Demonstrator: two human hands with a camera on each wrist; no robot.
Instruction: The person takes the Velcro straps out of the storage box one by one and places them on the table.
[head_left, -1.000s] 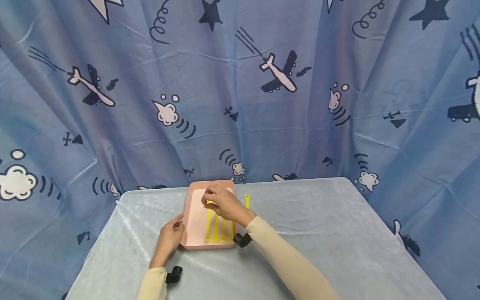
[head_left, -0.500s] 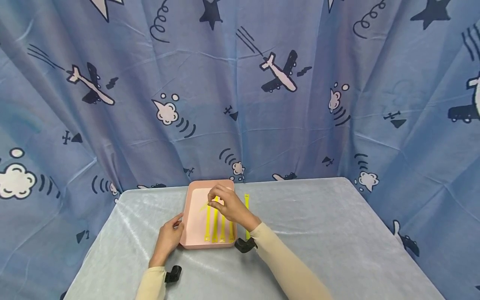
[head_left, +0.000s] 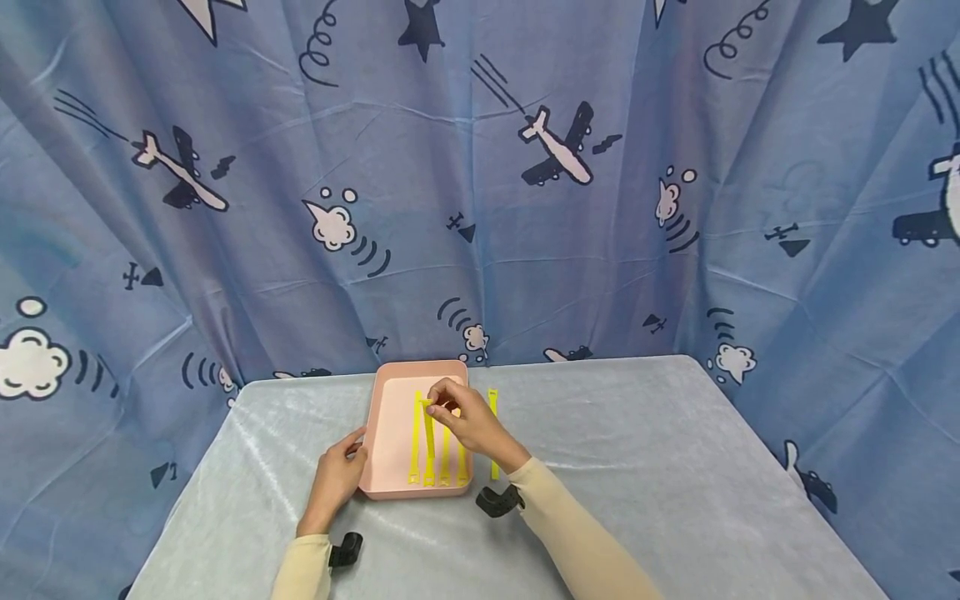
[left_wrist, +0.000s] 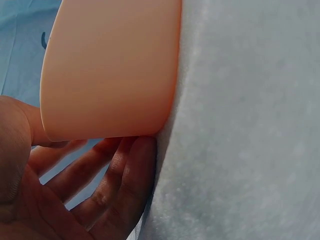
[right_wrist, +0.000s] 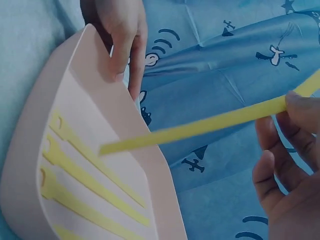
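My right hand [head_left: 467,421] is above the pink tray [head_left: 386,433] and pinches a yellow slotted cable strap [right_wrist: 195,129] between thumb and fingers. The free end of this strap sticks out over the tray in the right wrist view. Inside the tray, several similar yellow straps [head_left: 415,450] lie roughly parallel, slotted heads toward the near wall. Fingers loosely extended, my left hand [head_left: 339,477] rests against the tray's left side. The left wrist view shows its thumb near the rim and its fingers [left_wrist: 137,165] at the outer wall, their tips partly hidden.
Another yellow strap [head_left: 493,404] lies on the grey cloth-covered table [head_left: 637,467], just right of the tray and partly behind my right wrist. A blue patterned curtain [head_left: 480,275] hangs behind the table's far edge. Each wrist wears a black camera.
My right hand has moved to the right and slightly nearer over the tray, turning the pinched strap so that it shows broader. The left hand and the tray have stayed put.
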